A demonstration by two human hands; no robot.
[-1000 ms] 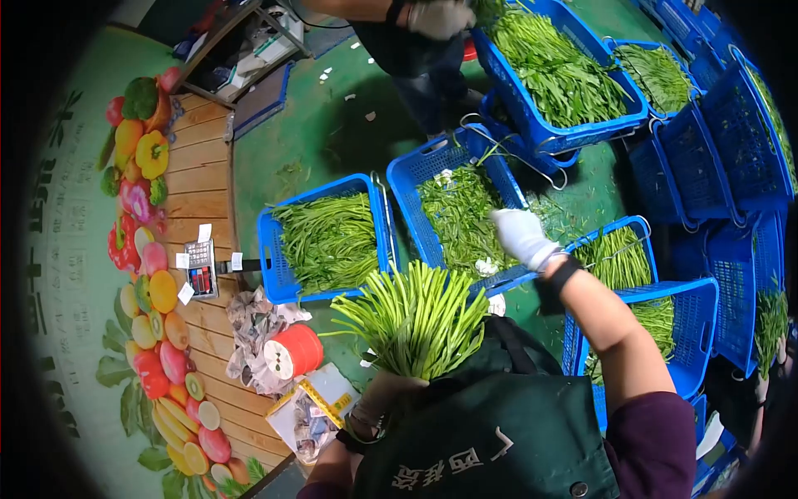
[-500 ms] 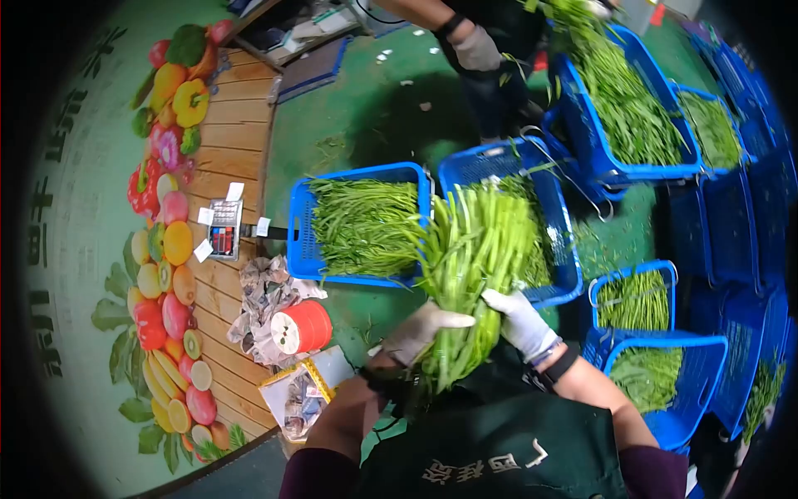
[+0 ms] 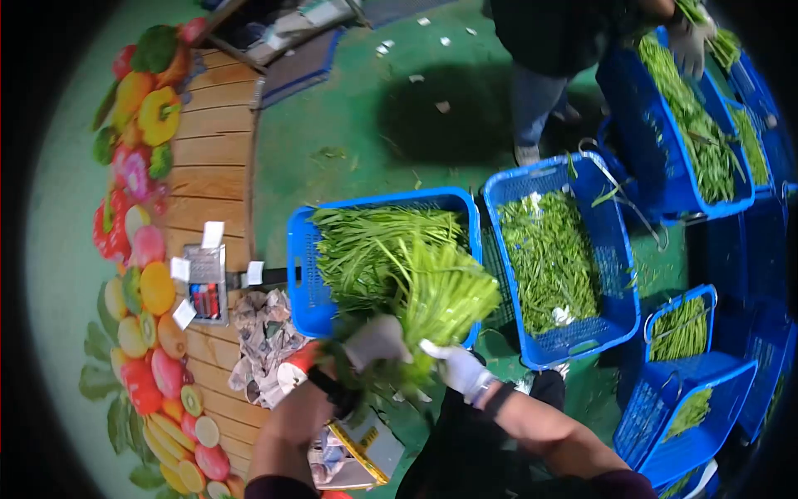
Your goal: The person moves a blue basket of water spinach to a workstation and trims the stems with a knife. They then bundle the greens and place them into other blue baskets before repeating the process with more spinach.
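Observation:
A thick bunch of long-stalked leafy greens (image 3: 445, 299) is held slantwise above the near right part of a blue crate (image 3: 378, 200). My left hand (image 3: 376, 343), in a white glove, is closed round the bunch at its leafy lower left side; motion blurs it. My gloved right hand (image 3: 459, 368) grips the bunch from its right side, thumb uppermost. Inside that crate lie more greens (image 3: 374, 237), with their stalks roughly sideways. Some of them are hidden under the bunch and my left hand.
Right of it stands a second blue crate (image 3: 628, 287) with loose trimmings. A co-worker's gloved hand (image 3: 688, 46) holds greens above a crate (image 3: 731, 205) at the upper right. Stacked crates line the right side. A red-and-white roll (image 3: 295, 366) and a marker box (image 3: 204, 287) are left.
Both hands have carried the bunch leftward, from above the trimmings crate to over the left crate, and tilted it. The co-worker has shifted right. My view has moved too.

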